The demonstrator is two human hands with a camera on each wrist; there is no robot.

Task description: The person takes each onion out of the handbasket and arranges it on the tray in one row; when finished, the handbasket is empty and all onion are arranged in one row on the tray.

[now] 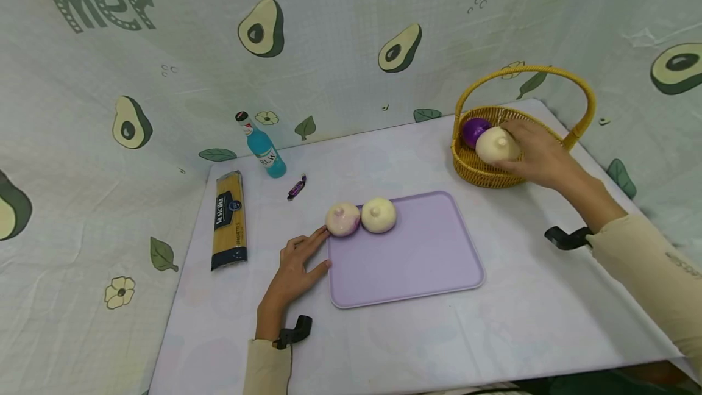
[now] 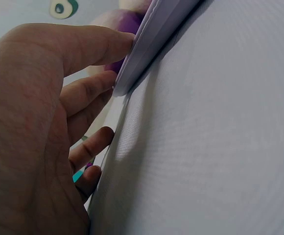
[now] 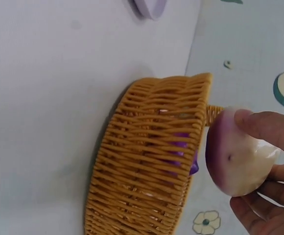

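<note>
From the head camera, a person's right hand (image 1: 540, 151) closes its fingers round a pale onion (image 1: 496, 145) at the rim of a yellow wicker basket (image 1: 482, 172), where a purple onion (image 1: 473, 130) lies inside. The left hand (image 1: 296, 267) lies flat on the white table (image 1: 548, 322), fingers straight, touching the left edge of a lilac tray (image 1: 417, 255). Two more onions, one tinged purple (image 1: 342, 219) and one cream (image 1: 379, 214), sit side by side, touching, at the tray's far left corner. The work in hand looks like the lifting of an onion out of the basket; the next move would seem to call for clearing the rim, passing under or round the arched handle (image 1: 526, 69), and setting it down on bare tray beside the pair. Off to the left, well clear, lie a packet of spaghetti (image 1: 228, 219), a blue bottle (image 1: 264, 148) and a wrapped sweet (image 1: 296, 187).

The left wrist camera shows the fingertips (image 2: 117, 44) pressed against the tray's edge (image 2: 142, 54), with a purple-tinged onion just visible behind it.

The right wrist camera shows the thumb (image 3: 262, 125) and curled fingers (image 3: 259, 208) gripping the pale, purple-edged onion (image 3: 235, 156) just beside the basket wall (image 3: 147, 161), apparently clear of it; purple shows through the weave. The handle joint sits close behind the onion and looks the likeliest snag.
</note>
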